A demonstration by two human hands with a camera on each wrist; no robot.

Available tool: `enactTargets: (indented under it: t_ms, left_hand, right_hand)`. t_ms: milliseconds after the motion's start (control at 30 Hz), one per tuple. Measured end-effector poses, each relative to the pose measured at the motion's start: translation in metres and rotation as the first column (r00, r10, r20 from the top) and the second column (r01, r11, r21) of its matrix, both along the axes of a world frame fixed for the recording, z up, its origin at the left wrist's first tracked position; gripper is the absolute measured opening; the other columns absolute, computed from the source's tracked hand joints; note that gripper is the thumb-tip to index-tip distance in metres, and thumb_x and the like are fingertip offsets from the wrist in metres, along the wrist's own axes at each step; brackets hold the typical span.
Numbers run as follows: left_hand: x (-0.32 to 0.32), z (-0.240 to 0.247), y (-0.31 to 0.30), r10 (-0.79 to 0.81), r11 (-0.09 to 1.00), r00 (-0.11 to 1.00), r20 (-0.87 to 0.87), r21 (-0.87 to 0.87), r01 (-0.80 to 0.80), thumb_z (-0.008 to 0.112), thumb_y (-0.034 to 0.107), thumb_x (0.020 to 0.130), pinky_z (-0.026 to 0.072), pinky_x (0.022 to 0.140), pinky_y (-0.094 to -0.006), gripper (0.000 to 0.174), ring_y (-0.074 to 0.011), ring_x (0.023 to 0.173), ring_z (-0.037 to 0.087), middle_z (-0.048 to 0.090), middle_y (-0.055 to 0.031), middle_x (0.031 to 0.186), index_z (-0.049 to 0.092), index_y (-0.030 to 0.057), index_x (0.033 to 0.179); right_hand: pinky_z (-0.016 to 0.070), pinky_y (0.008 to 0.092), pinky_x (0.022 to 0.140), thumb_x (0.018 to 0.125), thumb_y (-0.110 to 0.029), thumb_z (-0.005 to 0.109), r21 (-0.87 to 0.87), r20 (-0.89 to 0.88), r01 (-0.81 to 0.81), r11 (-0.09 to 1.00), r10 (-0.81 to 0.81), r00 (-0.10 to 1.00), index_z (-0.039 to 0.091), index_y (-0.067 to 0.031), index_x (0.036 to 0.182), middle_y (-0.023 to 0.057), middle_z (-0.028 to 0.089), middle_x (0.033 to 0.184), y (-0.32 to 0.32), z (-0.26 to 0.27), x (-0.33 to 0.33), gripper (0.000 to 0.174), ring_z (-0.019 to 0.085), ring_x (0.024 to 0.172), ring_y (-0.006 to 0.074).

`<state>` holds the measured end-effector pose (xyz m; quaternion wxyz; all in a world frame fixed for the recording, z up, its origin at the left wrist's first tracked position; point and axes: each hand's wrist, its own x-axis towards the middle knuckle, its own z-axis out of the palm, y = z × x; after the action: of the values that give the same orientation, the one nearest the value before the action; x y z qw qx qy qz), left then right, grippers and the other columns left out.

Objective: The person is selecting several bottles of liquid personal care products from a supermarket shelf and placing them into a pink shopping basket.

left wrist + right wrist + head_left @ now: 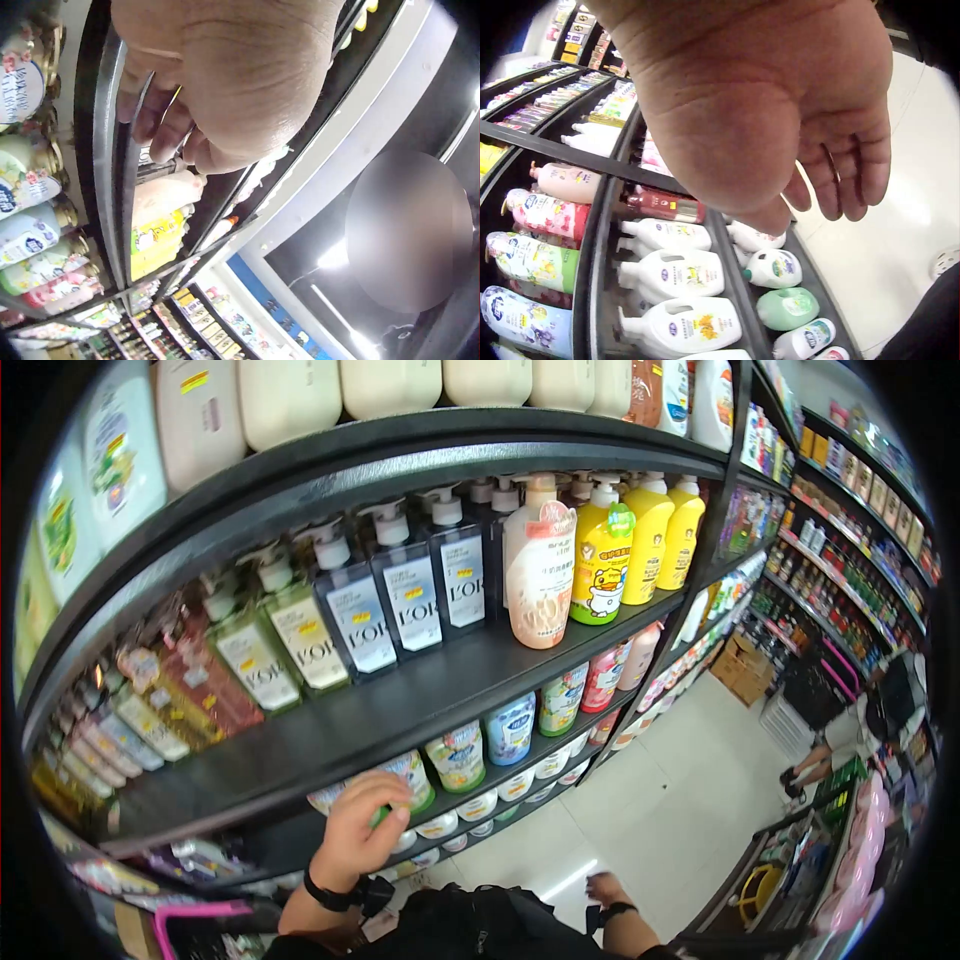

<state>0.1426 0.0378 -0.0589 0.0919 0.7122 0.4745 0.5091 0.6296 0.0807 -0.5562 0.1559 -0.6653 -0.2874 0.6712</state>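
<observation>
In the head view my left hand (pixel 370 822) is raised before the shelf's front edge, overlapping the flower-label bottles (pixel 460 758) on the level below. Its fingers are loosely bent and nothing shows in its grasp; the left wrist view looks along the palm (pixel 240 82) to slightly spread fingers. Above it, dark pump bottles with pale labels (pixel 408 597) line the shelf, beside a pink pump bottle (pixel 540 565) and yellow duck-label bottles (pixel 605 555). My right hand (pixel 603 887) hangs low over the floor, fingers relaxed, holding nothing; large white jugs (pixel 679 271) stand behind it in its wrist view.
A black shelf board (pixel 470 670) curves across the front. Pale tiled floor (pixel 640 790) lies to the right. Farther off stand cardboard boxes (pixel 743 668), another person (pixel 880 705) near a green basket (pixel 838 790), and a low display with pink packages (pixel 860 850).
</observation>
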Motion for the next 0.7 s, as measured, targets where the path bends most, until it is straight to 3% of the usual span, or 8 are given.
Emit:
enactTargets:
  t_ms: [133, 167, 200, 267, 400, 500, 600, 700]
  left_hand:
    - [-0.03, 0.01, 0.007, -0.274, 0.961, 0.962, -0.008, -0.043, 0.273, 0.069, 0.001, 0.08, 0.0525, 0.087, -0.0432, 0.013, -0.0332, 0.098, 0.067, 0.07, -0.0137, 0.099, 0.068, -0.0004, 0.092]
    - [-0.034, 0.009, 0.006, -0.335, 0.941, 0.942, 0.005, -0.058, 0.334, 0.071, 0.003, 0.08, 0.0528, 0.088, -0.0429, 0.013, -0.0329, 0.099, 0.067, 0.071, -0.0135, 0.1, 0.069, -0.0002, 0.093]
    - [-0.039, 0.011, 0.006, -0.395, 0.915, 0.919, 0.018, -0.079, 0.395, 0.072, 0.004, 0.08, 0.0531, 0.09, -0.0427, 0.014, -0.0326, 0.1, 0.068, 0.071, -0.0132, 0.1, 0.069, 0.0001, 0.093]
    - [-0.051, 0.022, 0.008, -0.471, 0.879, 0.88, -0.065, -0.119, 0.462, 0.074, 0.007, 0.08, 0.0538, 0.089, -0.046, 0.014, -0.034, 0.1, 0.069, 0.072, -0.0131, 0.099, 0.07, 0.0004, 0.091]
    - [-0.069, 0.023, 0.017, -0.444, 0.893, 0.896, -0.016, -0.096, 0.441, 0.074, 0.009, 0.08, 0.0546, 0.088, -0.0446, 0.015, -0.0336, 0.097, 0.069, 0.072, -0.0141, 0.097, 0.069, 0.0004, 0.091]
    - [-0.061, 0.026, 0.022, -0.425, 0.902, 0.905, 0.025, -0.073, 0.426, 0.074, 0.011, 0.081, 0.0549, 0.086, -0.0457, 0.015, -0.0341, 0.095, 0.069, 0.072, -0.015, 0.097, 0.068, 0.0005, 0.091]
    - [-0.043, 0.027, 0.036, -0.393, 0.919, 0.919, -0.019, -0.045, 0.392, 0.073, 0.013, 0.082, 0.0548, 0.084, -0.0462, 0.016, -0.0344, 0.093, 0.069, 0.072, -0.0155, 0.095, 0.067, 0.0012, 0.091]
    - [-0.016, 0.035, 0.05, -0.317, 0.948, 0.948, -0.003, -0.035, 0.317, 0.075, 0.008, 0.079, 0.0552, 0.087, -0.0442, 0.017, -0.0344, 0.098, 0.069, 0.072, -0.0147, 0.1, 0.07, 0.0001, 0.094]
  right_hand:
    - [0.0517, 0.03, 0.058, 0.09, -0.01, 0.063, 0.435, 0.108, 0.118, 0.893, -0.182, 0.977, 0.065, 0.0029, 0.098, 0.0107, 0.067, 0.079, 0.069, 0.092, -0.087, 0.015, 0.064, 0.068, 0.0183]
    - [0.0538, 0.0343, 0.062, 0.09, -0.019, 0.062, 0.658, 0.108, 0.148, 0.738, -0.287, 0.952, 0.067, 0.0025, 0.095, 0.011, 0.069, 0.074, 0.095, 0.104, -0.102, 0.023, 0.065, 0.065, 0.02]
    - [0.0544, 0.0343, 0.069, 0.091, -0.018, 0.062, 0.803, 0.189, 0.086, 0.589, -0.388, 0.902, 0.066, 0.0022, 0.099, 0.0118, 0.069, 0.078, 0.111, 0.167, -0.126, 0.022, 0.066, 0.071, 0.0193]
    - [0.0524, 0.0304, 0.073, 0.093, -0.009, 0.065, 0.932, 0.051, 0.129, 0.338, -0.477, 0.877, 0.063, 0.0019, 0.104, 0.0093, 0.068, 0.086, 0.134, 0.293, -0.17, 0.016, 0.063, 0.079, 0.0147]
    - [0.0482, 0.0279, 0.088, 0.093, 0.001, 0.061, 0.992, -0.11, 0.088, -0.087, -0.293, 0.95, 0.056, -0.0007, 0.115, 0.0054, 0.06, 0.104, 0.161, 0.443, -0.215, 0.023, 0.059, 0.095, 0.0138]
    - [0.0487, 0.0326, 0.094, 0.086, 0.005, 0.063, 0.975, 0.009, -0.059, -0.216, -0.226, 0.974, 0.053, -0.0011, 0.124, 0.0098, 0.057, 0.118, 0.181, 0.499, -0.236, 0.039, 0.058, 0.107, 0.0184]
    - [0.0466, 0.0395, 0.097, 0.08, -0.003, 0.073, 0.912, 0.076, -0.151, -0.38, -0.205, 0.976, 0.051, 0.0005, 0.127, 0.0204, 0.056, 0.124, 0.204, 0.521, -0.25, 0.051, 0.056, 0.114, 0.0333]
    - [0.0428, 0.0472, 0.103, 0.081, -0.008, 0.074, 0.894, 0.147, -0.22, -0.389, -0.209, 0.967, 0.05, -0.0009, 0.128, 0.0237, 0.054, 0.128, 0.227, 0.52, -0.251, 0.054, 0.053, 0.118, 0.0421]
